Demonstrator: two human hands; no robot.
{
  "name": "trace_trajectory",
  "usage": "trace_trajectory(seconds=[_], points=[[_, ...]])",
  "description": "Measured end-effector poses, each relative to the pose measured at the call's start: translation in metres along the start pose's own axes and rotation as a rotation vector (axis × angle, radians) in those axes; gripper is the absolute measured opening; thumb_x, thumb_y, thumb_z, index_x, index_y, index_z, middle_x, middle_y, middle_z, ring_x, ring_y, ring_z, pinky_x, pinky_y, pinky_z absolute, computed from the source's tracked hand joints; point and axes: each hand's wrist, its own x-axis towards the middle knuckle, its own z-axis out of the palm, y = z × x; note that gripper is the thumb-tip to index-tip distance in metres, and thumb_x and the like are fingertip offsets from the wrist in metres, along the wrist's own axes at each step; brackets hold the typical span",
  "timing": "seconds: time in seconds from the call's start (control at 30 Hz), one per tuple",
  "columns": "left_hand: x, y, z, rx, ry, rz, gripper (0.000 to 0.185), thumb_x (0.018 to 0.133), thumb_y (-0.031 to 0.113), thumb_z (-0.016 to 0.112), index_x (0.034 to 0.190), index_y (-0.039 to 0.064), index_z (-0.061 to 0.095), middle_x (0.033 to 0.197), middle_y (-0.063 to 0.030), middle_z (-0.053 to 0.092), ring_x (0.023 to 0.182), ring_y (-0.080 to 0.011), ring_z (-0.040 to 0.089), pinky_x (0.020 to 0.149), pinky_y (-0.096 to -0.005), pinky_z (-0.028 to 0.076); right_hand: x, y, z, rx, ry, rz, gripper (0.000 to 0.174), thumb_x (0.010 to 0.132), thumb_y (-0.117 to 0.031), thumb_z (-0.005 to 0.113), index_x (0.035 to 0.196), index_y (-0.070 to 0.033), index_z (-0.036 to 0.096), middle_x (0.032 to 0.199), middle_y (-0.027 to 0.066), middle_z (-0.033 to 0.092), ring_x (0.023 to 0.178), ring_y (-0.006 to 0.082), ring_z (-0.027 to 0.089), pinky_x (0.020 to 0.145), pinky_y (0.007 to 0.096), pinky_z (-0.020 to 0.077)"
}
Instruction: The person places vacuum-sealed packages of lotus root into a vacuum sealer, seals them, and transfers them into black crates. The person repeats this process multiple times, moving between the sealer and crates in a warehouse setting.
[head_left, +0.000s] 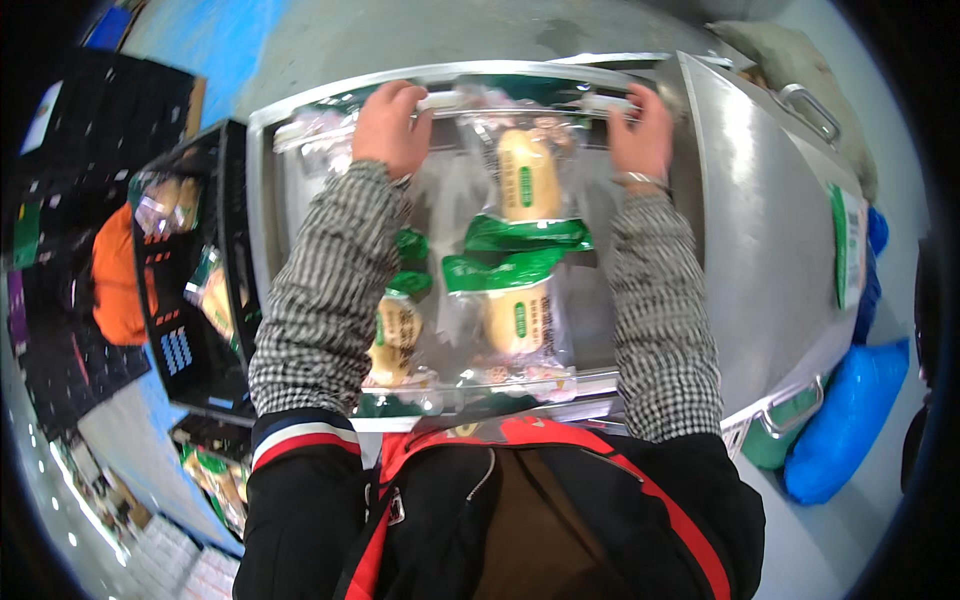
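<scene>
At the far side of a stainless steel chamber (592, 300), which looks like a vacuum packing machine's, both hands are at a long bar (517, 112) with white end parts. My left hand (394, 127) has thumb and fingers about its left part; my right hand (643, 131) grips near its right end. Between them lies a clear bag (529, 176) with a pale yellow food piece, its mouth end under the bar. A second such bag (517, 319) lies nearer me, green ends meeting. Another bag (397, 330) is partly hidden by my left forearm.
The steel lid or side panel (765, 225) with handles stands at the right. A black plastic crate (199, 300) with a few bags adjoins the left side, near an orange bundle (120, 277). A blue bag (844, 427) lies on the floor at right.
</scene>
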Motion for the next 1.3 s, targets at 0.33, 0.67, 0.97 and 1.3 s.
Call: trace_trajectory(seconds=[0.33,0.67,0.97,1.3], points=[[-0.339,-0.069,-0.241,0.255,0.180,-1.093,0.018,0.078,0.016,0.068,0.089,0.002,0.064,0.087,-0.0142,0.062,0.083,-0.0289,0.061,0.076,-0.0363,0.049,-0.144,0.000,-0.298,-0.895,0.004,-0.121,0.048,0.088,-0.024,0.062,0.123,0.004,0.049,0.122,0.0209,0.054,0.113,0.0346,0.050,0.099,0.0414,0.0379],[-0.450,-0.122,-0.274,0.163,0.089,-0.946,0.018,0.078,0.017,0.069,0.088,0.003,0.065,0.089,-0.0138,0.063,0.087,-0.0290,0.060,0.080,-0.0375,0.048,-0.229,0.049,-0.425,-1.671,-0.722,0.735,0.064,0.074,-0.047,0.071,0.121,-0.008,0.054,0.128,0.0142,0.053,0.120,0.0296,0.049,0.096,0.0407,0.0436],[-0.465,-0.093,-0.301,0.266,-0.244,-0.768,0.018,0.079,0.017,0.065,0.083,0.000,0.063,0.091,-0.0158,0.058,0.092,-0.0348,0.054,0.082,-0.0429,0.044,-0.209,0.052,-0.405,-1.524,-0.534,0.926,0.043,0.076,-0.030,0.070,0.115,-0.015,0.059,0.121,0.0105,0.059,0.116,0.0276,0.052,0.096,0.0427,0.0419],[-0.439,-0.113,-0.271,0.114,0.151,-0.867,0.016,0.086,0.016,0.063,0.090,0.000,0.063,0.088,-0.0137,0.061,0.080,-0.0295,0.060,0.071,-0.0375,0.048,-0.219,0.005,-0.442,-1.739,-0.456,0.548,0.020,0.078,-0.024,0.062,0.095,-0.015,0.066,0.094,0.0102,0.069,0.092,0.0284,0.066,0.080,0.0402,0.0493]])
